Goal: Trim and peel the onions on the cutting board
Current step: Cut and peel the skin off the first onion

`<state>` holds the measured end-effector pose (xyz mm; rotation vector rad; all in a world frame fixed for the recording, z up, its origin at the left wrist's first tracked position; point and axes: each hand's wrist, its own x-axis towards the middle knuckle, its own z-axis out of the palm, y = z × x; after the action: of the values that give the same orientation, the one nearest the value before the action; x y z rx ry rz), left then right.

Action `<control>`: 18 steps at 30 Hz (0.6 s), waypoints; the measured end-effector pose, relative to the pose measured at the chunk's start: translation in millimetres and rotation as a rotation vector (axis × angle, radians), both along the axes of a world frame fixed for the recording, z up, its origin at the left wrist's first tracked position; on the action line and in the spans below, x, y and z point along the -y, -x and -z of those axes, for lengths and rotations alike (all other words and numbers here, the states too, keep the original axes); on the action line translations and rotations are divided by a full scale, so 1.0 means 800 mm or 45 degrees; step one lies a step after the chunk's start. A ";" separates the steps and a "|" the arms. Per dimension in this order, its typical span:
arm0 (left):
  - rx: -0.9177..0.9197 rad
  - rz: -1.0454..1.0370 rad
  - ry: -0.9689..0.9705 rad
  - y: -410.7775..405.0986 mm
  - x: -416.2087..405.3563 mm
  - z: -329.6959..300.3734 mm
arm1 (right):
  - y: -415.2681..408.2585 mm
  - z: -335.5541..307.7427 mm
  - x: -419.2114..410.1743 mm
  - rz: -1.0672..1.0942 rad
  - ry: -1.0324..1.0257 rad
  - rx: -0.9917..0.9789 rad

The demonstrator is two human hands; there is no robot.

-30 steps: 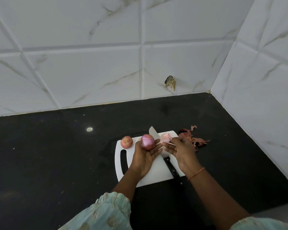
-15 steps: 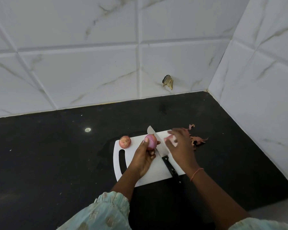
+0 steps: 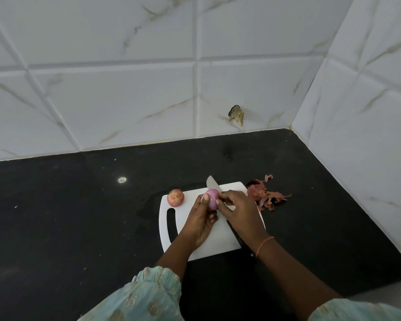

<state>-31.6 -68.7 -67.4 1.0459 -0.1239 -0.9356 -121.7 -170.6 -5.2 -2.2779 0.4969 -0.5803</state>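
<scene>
left hand [image 3: 200, 220] grips a peeled onion [image 3: 211, 198] above the cutting board [image 3: 214, 243]; right hand [image 3: 237, 210] pinches at its right side. an unpeeled onion [image 3: 175, 198] sits left of the hands, skins [image 3: 264, 193] to their right, knife [image 3: 212, 183] beneath them on the worktop [image 3: 79, 216].

Just one head-worn wide-angle view here, looking forward and down from above the person's forearms at the black desk [image 3: 79, 216], sitting fairly close over the white cutting board [image 3: 218, 242] low in the middle, with the tiled wall corner [image 3: 294, 126] filling the top half.
</scene>
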 end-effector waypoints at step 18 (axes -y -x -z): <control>-0.010 0.001 -0.048 -0.001 -0.002 -0.002 | -0.002 0.007 -0.007 0.018 0.028 0.005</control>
<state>-30.8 -67.2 -65.5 1.0769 -0.1002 -0.9462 -120.2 -165.0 -11.2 -2.2951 0.5074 -0.6000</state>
